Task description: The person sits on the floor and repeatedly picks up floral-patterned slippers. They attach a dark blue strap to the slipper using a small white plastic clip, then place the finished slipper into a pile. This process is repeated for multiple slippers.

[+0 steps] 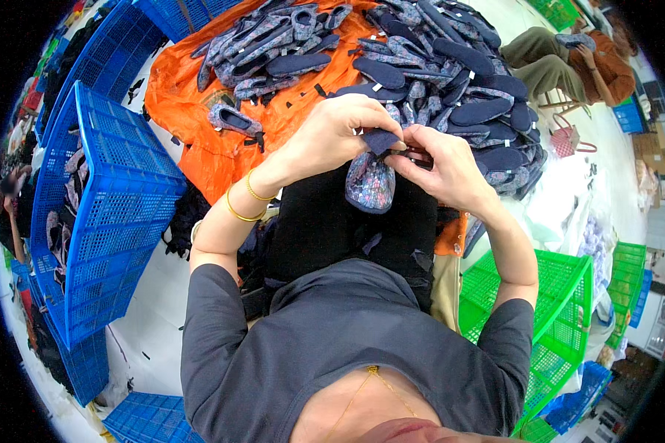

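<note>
navy floral slipper [371, 188] over the black-clad lap [310, 232], rounded end near. we see left hand [347, 133] and right hand [451, 164] pinching its dark far end. beyond, slipper pile [480, 111] on an orange sheet [199, 151]; left, a blue crate [125, 221]; near right, a green crate [565, 295].

The heap of slippers [451, 70] is blocking the way straight ahead, rising just beyond the left hand [340, 129] and right hand [452, 164] and spreading off to the right. Ahead on the left, the orange sheet [174, 100] is offering a flatter lane, though one lone slipper [233, 119] and a few dark scraps [255, 142] are lying in it. The blue crate [125, 221] is walling off the left; white floor [151, 325] is showing between it and the left sleeve [214, 325]. The green crate [563, 277] is crowding the right elbow [519, 277].
</note>
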A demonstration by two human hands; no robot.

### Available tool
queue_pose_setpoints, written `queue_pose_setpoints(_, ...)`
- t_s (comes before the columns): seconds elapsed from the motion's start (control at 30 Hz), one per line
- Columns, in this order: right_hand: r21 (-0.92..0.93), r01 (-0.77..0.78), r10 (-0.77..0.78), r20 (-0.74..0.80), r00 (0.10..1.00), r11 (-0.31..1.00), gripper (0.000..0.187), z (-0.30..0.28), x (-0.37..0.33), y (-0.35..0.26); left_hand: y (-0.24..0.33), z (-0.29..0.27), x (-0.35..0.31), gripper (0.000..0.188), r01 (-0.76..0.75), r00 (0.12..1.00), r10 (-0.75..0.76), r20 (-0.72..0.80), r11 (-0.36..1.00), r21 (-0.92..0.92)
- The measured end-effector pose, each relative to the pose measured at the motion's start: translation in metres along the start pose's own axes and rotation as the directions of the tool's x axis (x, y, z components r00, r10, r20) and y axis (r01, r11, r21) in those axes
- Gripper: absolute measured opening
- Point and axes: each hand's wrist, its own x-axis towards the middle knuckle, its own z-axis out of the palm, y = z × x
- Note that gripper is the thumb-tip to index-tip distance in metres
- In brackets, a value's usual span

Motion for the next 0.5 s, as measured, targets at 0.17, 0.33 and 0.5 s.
queue_pose_setpoints(0.17, 0.071, 0.016, -0.016, -0.002, 1.000, 0.997, 0.026, 0.004, -0.004, 0.005, -0.001, 0.004, -0.001, 0.015, -0.035, 0.999, 0.035, -0.010, 0.999, -0.036)
queue_pose_setpoints(0.33, 0.131, 0.008, -0.002, -0.047, 0.999, 0.991, 0.021, 0.008, -0.005, 0.008, -0.002, -0.001, 0.002, 0.012, -0.036, 0.999, 0.033, -0.035, 0.995, -0.091)
queue_pose_setpoints(0.5, 0.503, -0.268, 0.284, 0.047, 0.958, 0.822, 0.032, 0.012, -0.043, 0.051, -0.041, -0.039, -0.021, 0.019, 0.164, 0.980, -0.041, -0.197, 0.729, 0.664)
